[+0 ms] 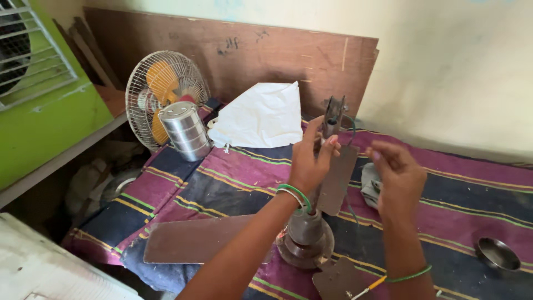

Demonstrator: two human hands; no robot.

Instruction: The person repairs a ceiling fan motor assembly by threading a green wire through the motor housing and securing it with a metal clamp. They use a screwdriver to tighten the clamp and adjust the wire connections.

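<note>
A brown ceiling fan [305,241] stands upright on a striped cloth, its motor body at the bottom and its down rod rising to a metal bracket [333,114]. My left hand [312,161] is closed around the upper part of the rod, just below the bracket. My right hand [395,175] hovers to the right of the rod with fingers curled, touching nothing that I can make out. Brown blades stick out: one [200,239] lies flat to the left, one [338,178] tilts up behind the rod, one [338,280] points toward me.
A steel stacked lunch container [186,130] and a table fan [161,94] stand at the back left. A white bag [261,116] leans on a brown board. A grey cloth [369,183] lies right of the rod, and a small steel bowl [498,254] sits far right.
</note>
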